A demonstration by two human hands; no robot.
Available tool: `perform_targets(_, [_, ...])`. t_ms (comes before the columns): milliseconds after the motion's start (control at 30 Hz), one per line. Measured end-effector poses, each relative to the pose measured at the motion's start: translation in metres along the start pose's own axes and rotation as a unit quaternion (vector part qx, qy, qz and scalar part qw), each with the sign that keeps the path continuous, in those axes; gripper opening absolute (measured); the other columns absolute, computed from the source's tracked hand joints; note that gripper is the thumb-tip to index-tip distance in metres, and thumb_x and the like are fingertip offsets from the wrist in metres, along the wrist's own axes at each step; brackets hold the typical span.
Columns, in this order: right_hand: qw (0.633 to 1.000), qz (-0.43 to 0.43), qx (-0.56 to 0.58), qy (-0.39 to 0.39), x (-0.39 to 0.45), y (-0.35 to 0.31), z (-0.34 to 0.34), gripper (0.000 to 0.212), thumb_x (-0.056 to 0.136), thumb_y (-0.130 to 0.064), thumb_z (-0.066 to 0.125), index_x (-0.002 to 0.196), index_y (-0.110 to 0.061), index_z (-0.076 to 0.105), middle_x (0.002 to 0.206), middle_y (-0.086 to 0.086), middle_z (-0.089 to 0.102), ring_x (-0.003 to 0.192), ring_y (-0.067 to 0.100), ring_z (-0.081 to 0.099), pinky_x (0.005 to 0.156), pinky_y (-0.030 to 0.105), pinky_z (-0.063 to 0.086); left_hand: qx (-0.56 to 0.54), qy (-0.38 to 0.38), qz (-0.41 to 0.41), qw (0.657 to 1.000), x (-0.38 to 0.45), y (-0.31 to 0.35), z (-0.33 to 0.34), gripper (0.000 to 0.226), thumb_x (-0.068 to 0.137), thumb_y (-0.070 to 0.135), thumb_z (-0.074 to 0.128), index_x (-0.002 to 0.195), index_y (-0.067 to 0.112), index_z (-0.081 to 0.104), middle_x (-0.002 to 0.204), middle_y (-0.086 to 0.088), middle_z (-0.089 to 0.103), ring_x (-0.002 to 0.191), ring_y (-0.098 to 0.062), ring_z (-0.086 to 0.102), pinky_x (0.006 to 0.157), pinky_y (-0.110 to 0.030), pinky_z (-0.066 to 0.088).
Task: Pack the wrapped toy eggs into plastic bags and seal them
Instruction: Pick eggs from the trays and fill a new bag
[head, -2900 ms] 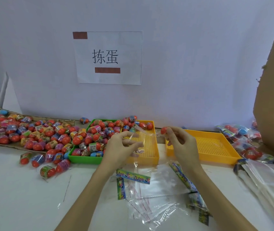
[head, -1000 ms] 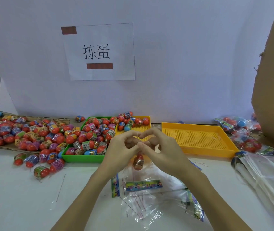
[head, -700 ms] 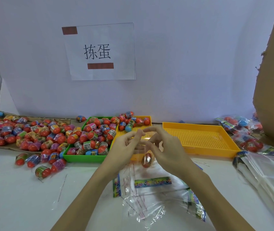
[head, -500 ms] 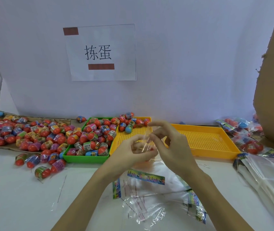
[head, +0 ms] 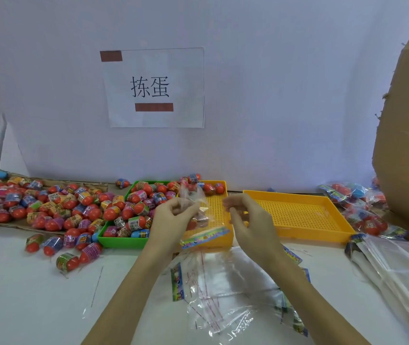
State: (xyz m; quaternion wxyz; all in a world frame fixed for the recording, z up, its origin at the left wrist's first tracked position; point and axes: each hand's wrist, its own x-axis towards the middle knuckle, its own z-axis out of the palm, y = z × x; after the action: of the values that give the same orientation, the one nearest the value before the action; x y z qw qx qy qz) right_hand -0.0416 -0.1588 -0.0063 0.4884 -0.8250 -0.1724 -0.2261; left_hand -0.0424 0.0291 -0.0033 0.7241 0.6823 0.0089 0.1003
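With the right hand now drawn clear and its fingers loosely curled on nothing, the left hand fingers pinch the plastic bag holding the wrapped egg; regrip the flap beside the left fingers and press evenly along the seal.

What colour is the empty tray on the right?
Yellow-orange, with a perforated floor; the tray shows clearly in the head view.
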Motion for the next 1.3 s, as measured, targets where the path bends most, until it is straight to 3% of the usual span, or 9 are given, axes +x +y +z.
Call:
perform_targets(100, [0.994,0.004,-0.076,-0.083,0.012,0.0,0.013,0.023,0.103,-0.006,0.053,0.113,-0.02,0.07,0.115,-0.005,0.068,0.106,0.006,0.062,0.089,0.015,0.051,-0.009,0.088,0.037,0.995,0.007,0.002,-0.011,0.01,0.098,0.009,0.073,0.089,0.004,0.07,0.08,-0.009,0.077,0.076,-0.024,0.078,0.064,-0.028,0.063])
perform_targets(233, [0.965,0.011,-0.191,-0.179,0.043,-0.002,0.037,0.028,0.104,-0.007,0.052,0.127,-0.014,0.067,0.136,0.004,0.063,0.127,0.021,0.056,0.105,0.033,0.048,-0.049,0.152,0.062,0.985,0.013,0.002,-0.021,0.012,0.097,0.011,0.075,0.087,0.015,0.069,0.08,-0.002,0.077,0.071,-0.013,0.076,0.054,-0.016,0.054])
perform_targets(400, [0.927,0.006,-0.227,-0.297,0.077,0.006,0.065,0.08,0.09,0.012,0.06,0.157,-0.025,0.037,0.169,0.003,0.024,0.155,0.026,0.024,0.114,0.04,0.042,-0.058,0.134,0.076,0.986,0.014,0.003,-0.024,0.019,0.094,0.011,0.078,0.112,0.008,0.072,0.097,-0.008,0.08,0.084,-0.017,0.079,0.07,-0.029,0.063])
perform_targets(500, [0.902,-0.015,-0.289,-0.319,0.089,0.018,0.078,0.077,0.091,0.01,0.061,0.157,-0.023,0.039,0.171,0.004,0.018,0.155,0.027,0.025,0.116,0.043,0.041,-0.038,0.111,0.078,0.99,0.014,0.002,-0.023,0.022,0.094,0.013,0.079,0.115,0.011,0.071,0.096,-0.003,0.081,0.087,-0.022,0.08,0.079,-0.044,0.065])
perform_targets(700, [0.966,-0.028,-0.213,-0.141,0.082,0.027,0.085,0.036,0.092,-0.001,0.069,0.123,-0.017,0.06,0.125,0.007,0.057,0.114,0.027,0.057,0.091,0.03,0.05,-0.049,0.07,0.085,0.993,0.015,0.004,-0.022,0.026,0.094,0.01,0.078,0.119,0.007,0.069,0.102,-0.009,0.08,0.091,-0.027,0.08,0.086,-0.052,0.064])
perform_targets(867, [0.997,0.033,-0.065,-0.035,0.07,0.017,0.04,0.034,0.099,-0.023,0.069,0.13,-0.017,0.056,0.104,0.004,0.073,0.083,0.016,0.07,0.07,0.026,0.054,-0.04,0.022,0.074,0.996,0.012,0.004,-0.02,0.024,0.095,0.009,0.077,0.118,0.008,0.069,0.098,-0.01,0.08,0.083,-0.025,0.08,0.068,-0.029,0.064])
perform_targets(1100, [0.977,0.112,0.172,0.05,0.017,0.013,-0.01,0.023,0.102,-0.026,0.063,0.12,-0.011,0.062,0.101,0.0,0.079,0.082,0.015,0.077,0.055,0.027,0.057,-0.006,-0.079,0.036,0.996,0.004,0.0,-0.008,0.03,0.092,0.011,0.08,0.12,0.012,0.068,0.101,-0.006,0.079,0.089,-0.027,0.08,0.073,-0.033,0.065])
perform_targets(1200, [0.969,0.098,0.211,0.085,0.009,0.001,-0.019,0.025,0.101,-0.033,0.062,0.121,-0.017,0.064,0.108,-0.002,0.076,0.085,0.018,0.076,0.055,0.026,0.056,0.009,-0.114,0.033,0.993,0.002,0.001,-0.006,0.034,0.092,0.014,0.082,0.123,0.013,0.067,0.1,-0.004,0.079,0.088,-0.028,0.08,0.071,-0.031,0.064])
perform_targets(1300, [0.966,0.043,0.24,0.089,0.008,-0.013,-0.029,0.024,0.1,-0.035,0.063,0.123,-0.027,0.066,0.11,-0.005,0.074,0.069,0.016,0.072,0.05,0.023,0.05,0.039,-0.146,0.036,0.988,-0.001,0.001,-0.002,0.035,0.092,0.014,0.082,0.124,0.015,0.067,0.102,-0.003,0.079,0.087,-0.029,0.08,0.069,-0.031,0.064])
